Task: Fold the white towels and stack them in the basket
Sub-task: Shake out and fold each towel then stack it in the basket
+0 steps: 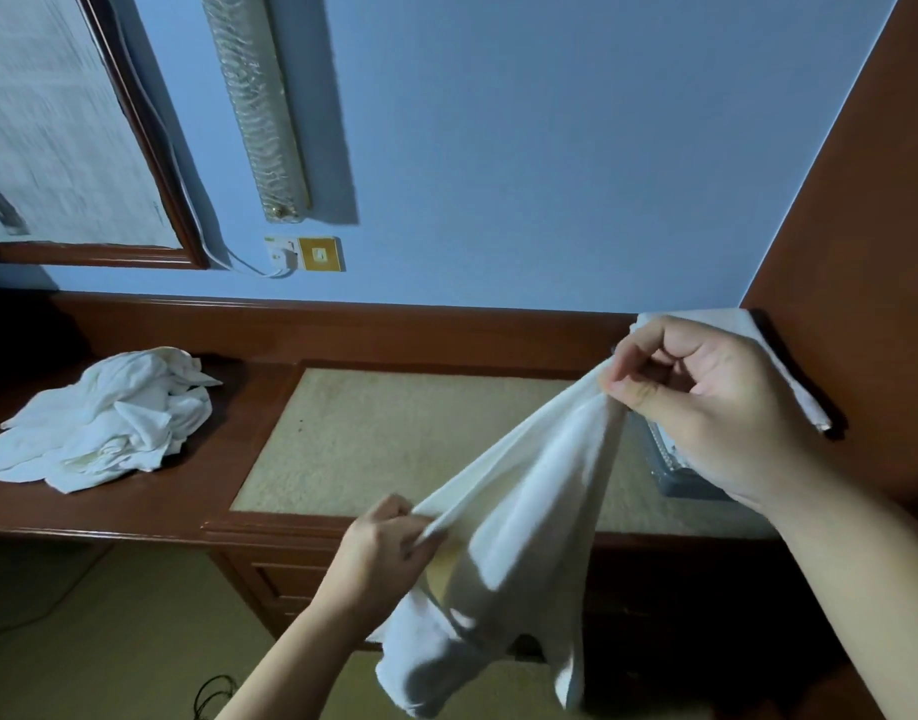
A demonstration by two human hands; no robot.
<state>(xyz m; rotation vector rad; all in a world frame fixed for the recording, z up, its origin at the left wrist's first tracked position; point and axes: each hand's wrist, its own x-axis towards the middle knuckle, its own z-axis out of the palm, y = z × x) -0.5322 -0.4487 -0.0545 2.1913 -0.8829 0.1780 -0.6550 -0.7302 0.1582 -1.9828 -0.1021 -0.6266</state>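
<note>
**One towel held up between both hands over the desk**

At the far left, a crumpled pile of white towels [109, 413] lies on the wooden desk [150, 504], under a framed mirror [57, 127] on the blue wall. A wall socket [303, 253] with a white cable sits just right of the mirror's corner.

Lower centre, the left hand [389, 550] pinches one edge of a white towel [524, 517], thumb and fingers curled tight on the cloth. The towel stretches up and rightward in the air, its loose end hanging down in front of the desk drawers.

The right hand [706, 407] grips the upper edge, thumb and forefinger closed on the fabric, the other fingers curled in. Behind this hand, partly hidden, stands a basket [675, 472] with white cloth [779, 366] showing above it.
</note>
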